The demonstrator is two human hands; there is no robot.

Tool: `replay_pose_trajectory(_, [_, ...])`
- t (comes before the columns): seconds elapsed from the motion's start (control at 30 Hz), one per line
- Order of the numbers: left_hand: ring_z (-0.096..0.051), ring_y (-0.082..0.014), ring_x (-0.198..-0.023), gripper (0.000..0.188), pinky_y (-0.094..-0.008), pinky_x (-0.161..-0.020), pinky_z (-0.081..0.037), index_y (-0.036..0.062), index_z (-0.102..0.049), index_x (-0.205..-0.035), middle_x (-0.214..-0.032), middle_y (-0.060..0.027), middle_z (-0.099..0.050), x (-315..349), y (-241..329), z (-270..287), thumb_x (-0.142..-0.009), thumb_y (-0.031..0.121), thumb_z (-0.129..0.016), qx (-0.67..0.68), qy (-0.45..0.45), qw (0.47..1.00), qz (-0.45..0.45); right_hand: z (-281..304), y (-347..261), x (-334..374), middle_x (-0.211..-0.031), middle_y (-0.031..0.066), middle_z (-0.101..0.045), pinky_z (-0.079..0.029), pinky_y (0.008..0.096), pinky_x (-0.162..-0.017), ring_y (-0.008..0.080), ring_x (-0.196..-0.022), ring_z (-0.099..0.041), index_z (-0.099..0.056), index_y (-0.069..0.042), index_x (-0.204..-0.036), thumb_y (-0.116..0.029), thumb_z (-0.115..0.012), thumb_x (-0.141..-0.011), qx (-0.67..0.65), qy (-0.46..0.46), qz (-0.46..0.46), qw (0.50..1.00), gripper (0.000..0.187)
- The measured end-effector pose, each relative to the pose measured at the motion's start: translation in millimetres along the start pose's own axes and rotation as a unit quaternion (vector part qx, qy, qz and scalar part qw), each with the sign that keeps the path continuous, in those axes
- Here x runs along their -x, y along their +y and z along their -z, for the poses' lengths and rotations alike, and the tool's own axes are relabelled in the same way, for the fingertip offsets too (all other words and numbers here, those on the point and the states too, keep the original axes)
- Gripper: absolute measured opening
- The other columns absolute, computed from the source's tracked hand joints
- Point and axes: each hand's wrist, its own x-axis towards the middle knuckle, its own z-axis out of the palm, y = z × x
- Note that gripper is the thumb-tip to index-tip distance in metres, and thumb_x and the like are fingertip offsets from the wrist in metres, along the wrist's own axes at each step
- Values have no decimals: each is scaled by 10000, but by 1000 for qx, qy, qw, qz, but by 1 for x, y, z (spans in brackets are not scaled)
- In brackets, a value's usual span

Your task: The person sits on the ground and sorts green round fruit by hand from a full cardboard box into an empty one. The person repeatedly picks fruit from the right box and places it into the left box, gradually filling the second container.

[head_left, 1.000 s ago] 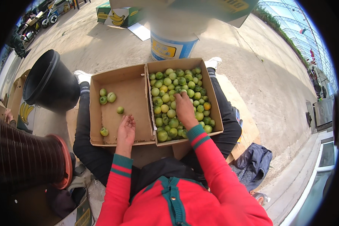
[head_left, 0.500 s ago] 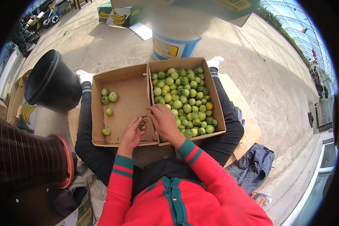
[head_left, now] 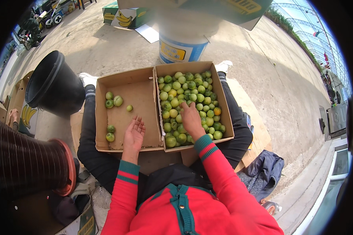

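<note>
Two cardboard boxes sit side by side between my legs. The right box (head_left: 223,92) is filled with green tomatoes (head_left: 190,86), a few turning yellow or orange. Over this pile is my right hand (head_left: 192,120), its fingers apart and bent down among the fruit; no tomato shows clearly gripped. In the left box (head_left: 141,84), several green tomatoes (head_left: 117,100) lie along the left side, and a small green tomato (head_left: 129,107) rests further in. My left hand (head_left: 134,133) is palm up above the near part of that box, open, with nothing in it.
A black bucket (head_left: 55,86) tilts at the left, above a brown ribbed drum-like object (head_left: 31,156) with a red rim. Beyond the boxes stands a white and blue tub (head_left: 182,49). Dark cloth (head_left: 264,168) lies at right. Another person's hand (head_left: 14,114) shows at far left.
My hands have parted. The left has let go of a small green tomato, now in the left box, where another has rolled nearer. My right hand has moved right, over the pile.
</note>
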Motion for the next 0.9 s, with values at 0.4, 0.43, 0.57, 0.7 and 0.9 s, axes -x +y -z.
replay_pose_trajectory(0.4, [-612, -126, -919, 386, -265, -740, -497, 58, -492, -1340, -1086, -30, -621, 27, -3, -32, -1031, 289, -485, -180, -171, 967, 61, 9, -57, 26, -1128, 147, -557, -469, 410, -865, 356, -1052, -558, -539, -39, -1177, -140, -664, -867, -187, -50, 313, 930, 349])
replay_pose_trajectory(0.43, [-611, -125, -912, 372, -261, -732, -492, 53, -498, -1325, -1063, -29, -623, 24, -3, -27, -1032, 282, -485, -172, -181, 966, 71, 7, -60, 27, -1114, 142, -565, -469, 404, -864, 348, -1055, -561, -546, -46, -1173, -151, -669, -863, -167, -57, 335, 925, 350])
replay_pose_trajectory(0.57, [-611, -139, -899, 320, -250, -700, -496, 20, -521, -1259, -1027, -57, -623, 10, -3, -11, -1037, 246, -474, -128, -120, 981, 81, 5, -44, 23, -1078, 136, -591, -472, 413, -854, 335, -1020, -571, -563, -61, -1174, -178, -660, -867, -74, 61, 252, 963, 342])
replay_pose_trajectory(0.7, [-605, -168, -943, 286, -262, -806, -519, -18, -517, -1203, -1020, -82, -609, -6, -4, 2, -1018, 200, -521, 33, 67, 996, -46, -3, -7, 26, -1063, 176, -599, -482, 450, -847, 361, -1001, -571, -563, -49, -1199, -183, -649, -871, 63, 1, 68, 996, 365])
replay_pose_trajectory(0.9, [-560, -184, -1096, 341, -284, -929, -497, 5, -474, -1306, -1206, -123, -554, -4, -2, -5, -989, 111, -545, 78, 143, 974, -159, -9, 2, 26, -1012, 197, -600, -499, 481, -769, 388, -924, -600, -570, -49, -1166, -183, -670, -854, 58, -26, 33, 997, 354])
